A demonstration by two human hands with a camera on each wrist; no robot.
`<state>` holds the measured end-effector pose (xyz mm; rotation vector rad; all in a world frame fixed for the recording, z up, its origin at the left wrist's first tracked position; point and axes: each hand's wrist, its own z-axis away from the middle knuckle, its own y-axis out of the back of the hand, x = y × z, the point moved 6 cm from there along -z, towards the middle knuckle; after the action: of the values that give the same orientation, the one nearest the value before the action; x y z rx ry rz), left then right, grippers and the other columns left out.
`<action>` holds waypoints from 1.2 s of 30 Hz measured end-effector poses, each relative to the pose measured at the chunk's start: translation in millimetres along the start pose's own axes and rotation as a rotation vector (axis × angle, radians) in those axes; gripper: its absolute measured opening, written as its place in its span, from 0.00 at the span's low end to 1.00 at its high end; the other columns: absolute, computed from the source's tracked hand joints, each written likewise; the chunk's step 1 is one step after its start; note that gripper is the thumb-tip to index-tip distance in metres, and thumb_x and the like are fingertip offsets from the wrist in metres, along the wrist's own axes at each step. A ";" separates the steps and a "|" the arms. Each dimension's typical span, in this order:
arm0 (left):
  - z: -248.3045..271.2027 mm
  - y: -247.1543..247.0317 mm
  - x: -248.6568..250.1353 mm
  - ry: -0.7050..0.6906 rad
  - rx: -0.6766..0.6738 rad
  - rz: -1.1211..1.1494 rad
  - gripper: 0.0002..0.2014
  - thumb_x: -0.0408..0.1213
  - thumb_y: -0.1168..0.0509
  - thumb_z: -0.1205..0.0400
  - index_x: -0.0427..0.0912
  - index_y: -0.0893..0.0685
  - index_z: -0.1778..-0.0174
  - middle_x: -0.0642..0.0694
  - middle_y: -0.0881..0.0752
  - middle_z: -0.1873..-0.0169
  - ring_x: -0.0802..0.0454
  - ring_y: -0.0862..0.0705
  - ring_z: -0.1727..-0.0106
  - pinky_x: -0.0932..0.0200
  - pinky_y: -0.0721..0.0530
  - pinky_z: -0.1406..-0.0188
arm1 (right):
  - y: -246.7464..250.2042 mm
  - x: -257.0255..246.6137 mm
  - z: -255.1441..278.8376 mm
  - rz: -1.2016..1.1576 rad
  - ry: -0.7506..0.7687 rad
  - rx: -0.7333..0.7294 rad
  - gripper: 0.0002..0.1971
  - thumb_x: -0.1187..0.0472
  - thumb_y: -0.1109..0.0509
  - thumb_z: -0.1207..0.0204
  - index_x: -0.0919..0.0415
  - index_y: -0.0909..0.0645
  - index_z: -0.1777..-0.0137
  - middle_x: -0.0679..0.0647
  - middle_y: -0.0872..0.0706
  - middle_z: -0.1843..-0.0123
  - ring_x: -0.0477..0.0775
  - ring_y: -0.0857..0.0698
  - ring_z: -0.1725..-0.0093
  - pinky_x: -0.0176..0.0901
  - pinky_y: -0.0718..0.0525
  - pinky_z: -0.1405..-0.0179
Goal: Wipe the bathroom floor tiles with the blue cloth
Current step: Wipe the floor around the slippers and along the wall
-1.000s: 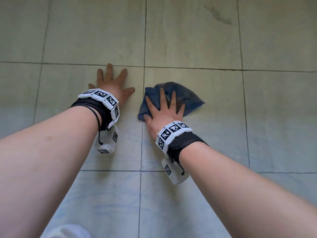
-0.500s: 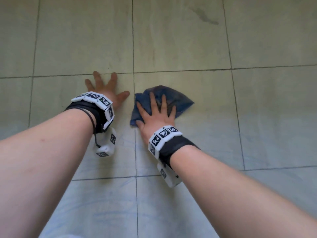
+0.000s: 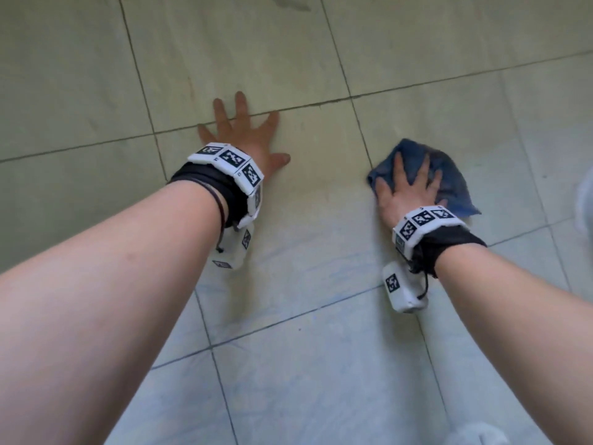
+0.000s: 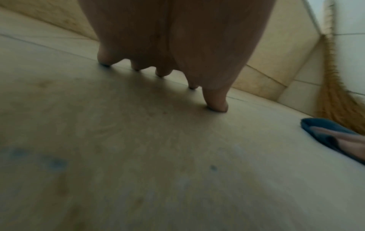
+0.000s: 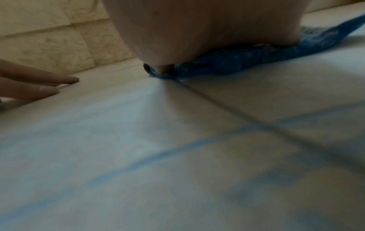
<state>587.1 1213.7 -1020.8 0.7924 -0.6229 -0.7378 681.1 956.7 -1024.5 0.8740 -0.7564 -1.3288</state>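
The blue cloth lies crumpled flat on the pale floor tiles, right of centre in the head view. My right hand presses down on it with straight, spread fingers. The right wrist view shows the palm on the blue cloth. My left hand rests flat on the bare tile with fingers spread across a grout line, a hand's width left of the cloth. In the left wrist view its fingertips touch the floor, and the cloth shows at the right edge.
A straw broom leans in the corner by the tiled wall beyond the cloth. A dark smudge marks the far tile. Something white is at the right edge. Near tiles look damp and bluish.
My right hand has slid the cloth to the right, away from the left hand. The left hand stays planted on the floor. The head view has shifted and tilted.
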 end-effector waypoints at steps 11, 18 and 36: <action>-11.2 -14.7 43.3 -0.191 -0.003 -0.104 0.35 0.64 0.46 0.15 0.65 0.53 0.14 0.50 0.67 0.13 0.36 0.68 0.14 0.22 0.60 0.23 | -33.5 -41.4 70.1 0.060 0.180 -0.114 0.31 0.39 0.51 0.15 0.36 0.60 0.15 0.48 0.69 0.13 0.60 0.68 0.15 0.71 0.57 0.21; -4.9 -13.2 42.3 -0.154 -0.013 -0.139 0.35 0.66 0.50 0.15 0.65 0.55 0.14 0.53 0.68 0.14 0.39 0.69 0.14 0.17 0.59 0.25 | -38.0 7.6 75.7 -0.008 -0.068 -0.197 0.32 0.40 0.53 0.14 0.37 0.65 0.15 0.49 0.73 0.14 0.63 0.70 0.16 0.73 0.55 0.20; -8.9 -24.6 68.5 0.026 -0.014 -0.111 0.46 0.71 0.44 0.20 0.59 0.59 0.13 0.43 0.69 0.14 0.27 0.67 0.16 0.20 0.53 0.22 | -41.6 5.6 74.8 -0.057 0.023 -0.106 0.32 0.39 0.52 0.14 0.38 0.64 0.15 0.53 0.72 0.14 0.68 0.70 0.16 0.76 0.61 0.21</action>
<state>625.6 1152.1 -1030.6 0.8274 -0.5527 -0.8312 596.6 942.3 -1024.4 0.8298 -0.6417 -1.3942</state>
